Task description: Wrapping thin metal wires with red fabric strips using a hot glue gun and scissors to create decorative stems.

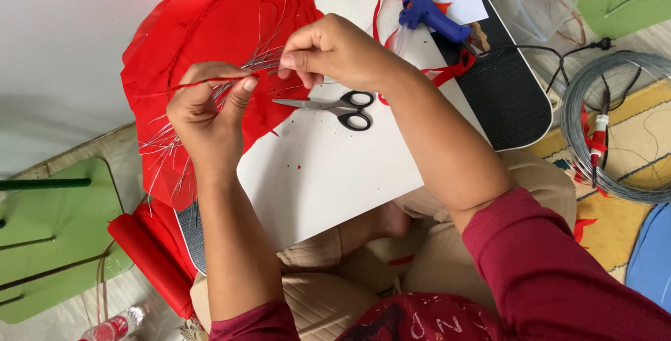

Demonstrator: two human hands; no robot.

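Pinching a thin wire wrapped in red (210, 84), the left hand (210, 114) grips one end with its fingers (241, 93) clenched, while the right hand (335, 51) closes its fingers on the other end near the middle of the scene. The wire is slender, straight and mostly red. It is held above a large red paper flower (210, 26) with bare silvery wires fanning from it. One pair of black-handled scissors (335, 107) lies on the white board (328, 173), just right of the hands. One blue glue gun (428, 5) sits at the far edge. One coil of grey wire (601, 173) lies to the right. One red paper roll (150, 254) rests near left.
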